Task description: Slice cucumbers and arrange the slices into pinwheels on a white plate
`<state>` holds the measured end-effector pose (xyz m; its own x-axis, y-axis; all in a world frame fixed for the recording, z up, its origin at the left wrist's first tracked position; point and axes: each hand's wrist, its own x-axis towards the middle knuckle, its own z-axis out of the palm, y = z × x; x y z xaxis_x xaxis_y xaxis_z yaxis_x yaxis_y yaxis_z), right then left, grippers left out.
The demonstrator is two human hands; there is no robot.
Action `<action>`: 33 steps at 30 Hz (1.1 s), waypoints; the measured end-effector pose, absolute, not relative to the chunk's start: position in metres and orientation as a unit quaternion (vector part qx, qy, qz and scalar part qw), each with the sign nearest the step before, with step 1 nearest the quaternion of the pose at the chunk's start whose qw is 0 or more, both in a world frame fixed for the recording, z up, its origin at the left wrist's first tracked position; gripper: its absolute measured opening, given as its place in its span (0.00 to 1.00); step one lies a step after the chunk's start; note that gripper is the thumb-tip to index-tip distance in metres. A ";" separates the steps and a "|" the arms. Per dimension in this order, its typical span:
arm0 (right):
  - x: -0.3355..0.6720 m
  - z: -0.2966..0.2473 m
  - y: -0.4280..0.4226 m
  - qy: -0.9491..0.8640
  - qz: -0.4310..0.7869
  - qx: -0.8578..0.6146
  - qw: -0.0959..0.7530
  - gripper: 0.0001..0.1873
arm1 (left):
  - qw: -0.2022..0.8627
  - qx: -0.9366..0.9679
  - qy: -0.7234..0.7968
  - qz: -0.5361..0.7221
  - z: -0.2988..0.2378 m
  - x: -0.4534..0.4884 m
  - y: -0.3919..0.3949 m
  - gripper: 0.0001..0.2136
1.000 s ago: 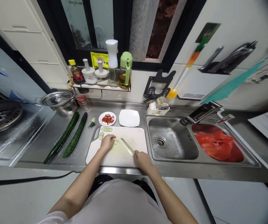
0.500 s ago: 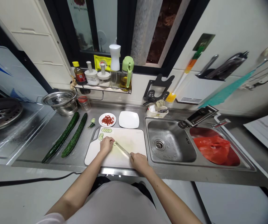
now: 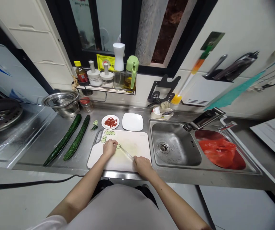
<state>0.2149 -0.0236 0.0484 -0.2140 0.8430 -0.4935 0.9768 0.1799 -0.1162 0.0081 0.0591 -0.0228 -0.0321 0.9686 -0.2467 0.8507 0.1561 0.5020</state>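
Observation:
A knife [image 3: 126, 152] is in my right hand [image 3: 143, 165], the fingers wrapped round its handle. Its blade slants up and left across the white cutting board [image 3: 137, 137]. At the blade's tip shows a pale green cut face of a cucumber piece [image 3: 118, 146]. My left hand [image 3: 109, 149] is closed on that piece, its fingertips close beside the blade; most of the piece is hidden under the hand. Thin cucumber slices [image 3: 110, 133] lie in a row at the board's upper left, with a small stack of slices [image 3: 103, 139] below them.
Two whole cucumbers [image 3: 77, 140] lie left of the board, cucumber ends [image 3: 94, 127] nearer it. Behind stand a plate of chopped red pieces [image 3: 110, 122] and a white plate [image 3: 132, 122]. The sink [image 3: 176, 150] is at right, a red bag [image 3: 220, 151] in its second basin.
Both hands stay in nearly the same place, and the knife's tip remains at the cucumber piece. The whole view has shifted slightly.

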 end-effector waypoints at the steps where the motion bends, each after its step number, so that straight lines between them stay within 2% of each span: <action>1: 0.215 0.048 -0.023 0.749 -0.210 0.606 0.165 0.16 | 0.272 0.640 0.710 0.108 -0.023 0.008 0.059 0.10; 11: 0.209 0.054 -0.018 0.744 -0.228 0.593 0.207 0.19 | 0.276 0.638 0.709 0.117 -0.030 0.007 0.059 0.10; 33: 0.201 0.048 -0.008 0.735 -0.252 0.597 0.198 0.17 | 0.275 0.637 0.712 0.112 -0.031 0.008 0.060 0.11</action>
